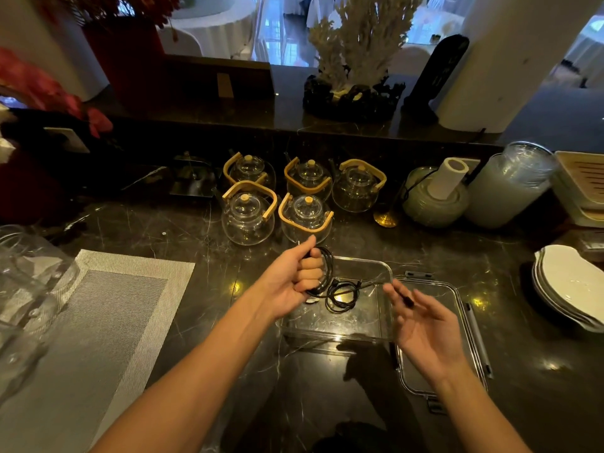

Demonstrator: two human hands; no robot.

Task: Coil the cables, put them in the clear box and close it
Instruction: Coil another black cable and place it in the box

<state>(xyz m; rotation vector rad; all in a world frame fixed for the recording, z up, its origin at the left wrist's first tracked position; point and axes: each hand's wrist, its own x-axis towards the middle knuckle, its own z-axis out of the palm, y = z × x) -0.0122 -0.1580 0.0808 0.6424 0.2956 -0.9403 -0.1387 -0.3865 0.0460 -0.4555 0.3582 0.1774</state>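
Two bare hands work thin black cable over a dark veined marble counter.

Left hand (295,277) fists tight around glossy cable loops (327,268); right hand (425,325), fingers loosely spread, pinches the cable's end (407,300). Another coiled cable (341,297) lies inside the clear rectangular box (359,325), its round-cornered lid (457,295) flat just right of it.

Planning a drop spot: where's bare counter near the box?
Free: dark counter between the grey placemat and the clear box, and the strip below the box. Crowded: glass teapots behind, lid touching the box's right, plates beyond.
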